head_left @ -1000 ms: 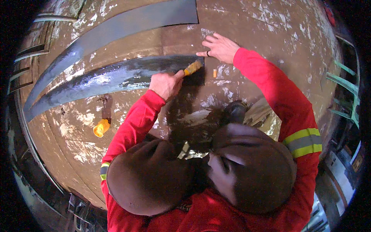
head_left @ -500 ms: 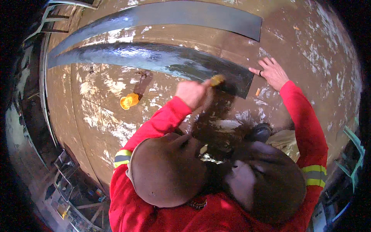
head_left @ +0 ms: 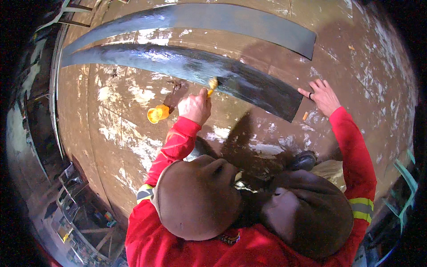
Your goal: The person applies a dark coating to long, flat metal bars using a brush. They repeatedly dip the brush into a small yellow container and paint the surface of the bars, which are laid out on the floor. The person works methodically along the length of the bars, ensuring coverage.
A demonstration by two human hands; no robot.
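head view: our left hand (head_left: 194, 108) is closed around a yellow-handled brush (head_left: 211, 85), bristles on the wet near curved dark strip (head_left: 187, 66) lying on the brown floor (head_left: 124, 129). our right hand (head_left: 323, 95) is spread flat on the floor just beside the strip's end. we judge the orange cup (head_left: 156, 114) by our left wrist could tip if our forearm swings back, and the unpinned strip could slide.
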